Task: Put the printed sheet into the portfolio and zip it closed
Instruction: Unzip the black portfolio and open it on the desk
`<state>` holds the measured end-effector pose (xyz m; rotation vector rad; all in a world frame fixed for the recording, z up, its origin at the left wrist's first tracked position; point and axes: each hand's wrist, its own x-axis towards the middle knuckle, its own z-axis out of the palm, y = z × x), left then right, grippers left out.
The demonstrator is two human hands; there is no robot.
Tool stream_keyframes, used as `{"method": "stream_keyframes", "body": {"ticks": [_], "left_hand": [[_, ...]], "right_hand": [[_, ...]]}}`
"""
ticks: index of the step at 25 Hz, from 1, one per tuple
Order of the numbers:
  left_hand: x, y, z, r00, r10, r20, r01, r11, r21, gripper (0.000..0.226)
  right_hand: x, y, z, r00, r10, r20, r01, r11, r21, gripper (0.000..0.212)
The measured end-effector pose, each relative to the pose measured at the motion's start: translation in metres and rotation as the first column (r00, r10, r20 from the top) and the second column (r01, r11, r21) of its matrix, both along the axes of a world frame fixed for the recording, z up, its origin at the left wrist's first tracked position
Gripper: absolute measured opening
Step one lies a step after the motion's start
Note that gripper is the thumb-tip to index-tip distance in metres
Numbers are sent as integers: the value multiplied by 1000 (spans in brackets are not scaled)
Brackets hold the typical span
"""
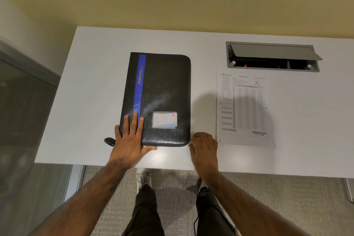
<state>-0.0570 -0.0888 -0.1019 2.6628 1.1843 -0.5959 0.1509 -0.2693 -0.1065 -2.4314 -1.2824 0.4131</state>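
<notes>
A black portfolio (pixel 162 90) with a blue stripe and a card window lies closed on the white desk (pixel 92 101). My left hand (pixel 130 140) rests flat on its near left corner, fingers spread, thumb along the near edge. My right hand (pixel 204 147) sits at the portfolio's near right corner with fingers curled; whether it pinches the zipper pull is hidden. The printed sheet (pixel 242 107) lies flat on the desk to the right of the portfolio, untouched.
A small black object (pixel 109 141) lies on the desk just left of my left hand. An open cable box (pixel 272 57) with a raised grey lid is set into the desk behind the sheet. The desk's near edge runs just below my hands.
</notes>
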Motion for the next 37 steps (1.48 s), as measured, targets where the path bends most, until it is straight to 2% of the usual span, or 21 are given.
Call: {"method": "stream_keyframes", "body": {"ticks": [6,8,10,11,12,13,14,17,20,22,24,26,28,29,30,32,34,37], "left_hand": [[1,-3,1,997,46,60,-45,999,-15,115],[5,-10,3,993,78,92,-77,997,-7,115],[14,-29,8,974,155,165,-163,986,36,114],[20,-46,11,946,204,252,-224,973,53,108],[28,-64,15,904,231,360,-273,959,71,96],[39,-82,19,863,246,442,-314,946,86,79],[51,-100,20,834,274,478,-355,931,86,64],[91,-133,27,733,490,471,-512,854,-93,38],[115,-150,24,609,691,390,-623,721,-304,43],[124,-156,20,578,736,352,-657,676,-334,46],[131,-157,21,507,797,328,-707,602,-371,49],[138,-154,27,325,903,281,-779,424,-462,49],[147,-153,32,75,973,219,-790,192,-583,47],[152,-152,33,-8,980,197,-772,119,-624,47],[155,-152,34,-51,983,178,-761,77,-644,47],[160,-148,36,-67,988,142,-762,41,-647,48],[162,-145,39,-43,992,116,-779,40,-625,48],[165,-143,42,27,992,126,-806,96,-584,43]], "right_hand": [[-1,-2,9,996,21,-85,-21,1000,5,9],[12,1,22,972,-6,-233,7,1000,2,16],[34,14,34,911,-51,-409,45,999,-24,22],[46,24,38,854,-78,-515,74,997,-28,24],[56,35,41,754,-124,-645,127,991,-42,25],[65,47,44,609,-174,-774,186,980,-74,26],[72,56,45,512,-212,-832,212,970,-117,26],[86,72,45,442,-268,-856,203,959,-196,27],[88,78,46,353,-266,-897,179,960,-215,30],[84,84,45,316,-329,-890,199,940,-277,26],[78,92,45,325,-366,-872,180,929,-323,16],[73,99,47,323,-382,-866,176,923,-341,14],[70,103,49,336,-387,-858,182,921,-345,18],[68,105,50,344,-384,-856,181,922,-341,19],[68,105,51,349,-382,-856,182,923,-338,19],[68,105,52,344,-384,-857,196,922,-335,19],[70,105,51,341,-384,-858,203,921,-331,20],[70,104,52,344,-385,-856,218,920,-326,16]]}}
